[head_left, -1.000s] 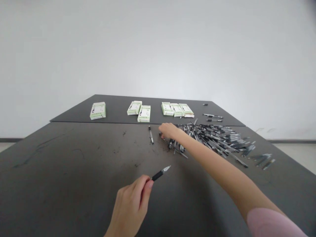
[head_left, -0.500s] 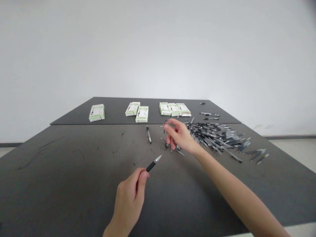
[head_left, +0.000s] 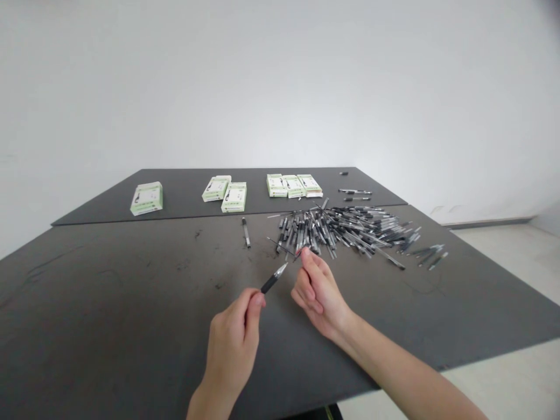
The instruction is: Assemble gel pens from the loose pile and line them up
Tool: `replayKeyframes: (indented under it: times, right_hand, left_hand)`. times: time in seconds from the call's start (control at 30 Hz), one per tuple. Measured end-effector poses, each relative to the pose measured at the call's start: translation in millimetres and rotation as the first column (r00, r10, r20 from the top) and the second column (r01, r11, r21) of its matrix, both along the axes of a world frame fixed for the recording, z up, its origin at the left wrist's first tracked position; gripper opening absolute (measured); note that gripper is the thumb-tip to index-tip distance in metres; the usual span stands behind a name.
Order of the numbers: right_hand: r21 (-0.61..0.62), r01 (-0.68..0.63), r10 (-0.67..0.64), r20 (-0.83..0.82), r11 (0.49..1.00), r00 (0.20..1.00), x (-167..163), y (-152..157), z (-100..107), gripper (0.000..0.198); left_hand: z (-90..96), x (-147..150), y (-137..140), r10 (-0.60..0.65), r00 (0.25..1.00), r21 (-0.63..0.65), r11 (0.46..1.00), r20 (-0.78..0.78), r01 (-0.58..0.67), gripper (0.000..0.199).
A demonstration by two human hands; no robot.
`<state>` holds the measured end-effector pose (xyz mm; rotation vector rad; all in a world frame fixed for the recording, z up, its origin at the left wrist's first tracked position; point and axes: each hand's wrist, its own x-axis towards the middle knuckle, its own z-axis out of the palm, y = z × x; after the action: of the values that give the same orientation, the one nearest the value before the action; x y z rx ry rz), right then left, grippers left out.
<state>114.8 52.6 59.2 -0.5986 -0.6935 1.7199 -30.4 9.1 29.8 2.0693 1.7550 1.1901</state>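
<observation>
Diagonally held pen, long axis fwd-R, silver tip foremost; L hand clamped on it, R hand pinched on small dark piece.

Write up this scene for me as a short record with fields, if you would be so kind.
Left hand: holds a pen, silver tip pointing up and to the right
Right hand: pinched closed, just right of the pen's tip; whether it holds something is too small to tell
Pen pile: beyond the right hand, spreading to the right
Lone pen: lies left of the pile
Boxes: green and white, in three groups toward the back
Surface: dark tabletop, marked with dark smudges
</observation>
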Motion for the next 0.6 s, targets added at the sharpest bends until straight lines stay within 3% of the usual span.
replayKeyframes:
  times: [0.6]
  right_hand:
    - [-0.008,-0.026,0.026,-0.013,1.0,1.0,-4.4,-4.7,5.0,0.022]
  left_hand:
    - [-0.1,6.1,1.3,-0.035,0.999,-0.069,0.997,-0.041,0.032,0.028]
